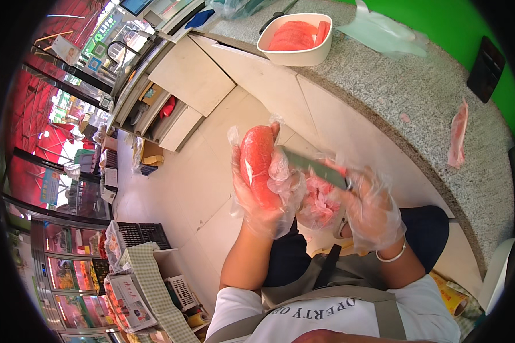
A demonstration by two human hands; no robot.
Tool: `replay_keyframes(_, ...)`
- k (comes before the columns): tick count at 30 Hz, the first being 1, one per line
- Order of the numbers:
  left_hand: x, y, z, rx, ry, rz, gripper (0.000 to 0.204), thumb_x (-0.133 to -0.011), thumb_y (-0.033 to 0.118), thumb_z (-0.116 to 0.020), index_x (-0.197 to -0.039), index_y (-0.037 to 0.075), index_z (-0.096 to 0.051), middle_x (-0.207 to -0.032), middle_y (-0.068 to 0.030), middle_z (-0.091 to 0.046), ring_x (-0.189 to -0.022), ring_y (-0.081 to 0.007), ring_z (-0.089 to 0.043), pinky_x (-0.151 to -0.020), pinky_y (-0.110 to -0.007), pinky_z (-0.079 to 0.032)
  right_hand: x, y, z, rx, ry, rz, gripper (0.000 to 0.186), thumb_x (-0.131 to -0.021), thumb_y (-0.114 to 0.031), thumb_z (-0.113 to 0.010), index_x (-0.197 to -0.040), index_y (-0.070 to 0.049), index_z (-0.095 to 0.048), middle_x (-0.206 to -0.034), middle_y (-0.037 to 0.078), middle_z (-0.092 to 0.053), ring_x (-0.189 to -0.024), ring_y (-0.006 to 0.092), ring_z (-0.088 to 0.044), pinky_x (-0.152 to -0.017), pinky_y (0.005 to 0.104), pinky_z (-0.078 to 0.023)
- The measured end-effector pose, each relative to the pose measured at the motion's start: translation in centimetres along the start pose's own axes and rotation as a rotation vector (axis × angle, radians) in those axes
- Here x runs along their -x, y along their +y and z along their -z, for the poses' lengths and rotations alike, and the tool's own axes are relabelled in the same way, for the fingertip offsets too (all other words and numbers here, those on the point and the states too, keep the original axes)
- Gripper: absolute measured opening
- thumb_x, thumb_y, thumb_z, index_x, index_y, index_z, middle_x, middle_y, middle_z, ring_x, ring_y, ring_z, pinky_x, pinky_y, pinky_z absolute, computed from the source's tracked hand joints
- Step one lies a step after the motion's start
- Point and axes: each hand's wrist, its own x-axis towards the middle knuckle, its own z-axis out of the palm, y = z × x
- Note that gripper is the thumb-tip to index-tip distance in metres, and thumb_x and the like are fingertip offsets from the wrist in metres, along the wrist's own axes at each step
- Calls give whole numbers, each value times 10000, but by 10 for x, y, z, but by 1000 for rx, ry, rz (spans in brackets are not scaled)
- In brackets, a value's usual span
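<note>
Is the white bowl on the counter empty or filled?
Mostly filled: peeled red pomelo flesh lies inside the white bowl, covering most of its interior.

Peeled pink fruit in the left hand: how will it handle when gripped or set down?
The peeled pink fruit is probably slippery, as its flesh looks bare and moist. It may bruise or tear under a hard grip, with no thick rind around it. Its rounded, elongated shape suggests it could roll on a flat surface.
</note>
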Motion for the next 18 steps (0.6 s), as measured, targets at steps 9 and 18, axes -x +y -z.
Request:
replay_keyframes(9, -2, -22, -18, -183, 67, -189, 679, -934, 558, -393, -1352, 23, -402, -655, -34, -470, -598, -167, -402, -512, -294, -351, 38, 7, -16, 156, -76, 105, 454, -766, -211, -720, -1189, -95, -604, -964, 88, -603, -833, 277, -601, -718, 381, -486)
replay_keyframes(18, -4, -25, -18, -198, 32, -183, 679, -935, 567, -380, -1341, 24, -406, -638, -28, -459, -585, -164, -390, -531, -297, -344, 34, 9, -14, 142, -123, 52, 485, -733, -157, -736, -1190, -92, -588, -952, 77, -599, -821, 275, -606, -697, 382, -490)
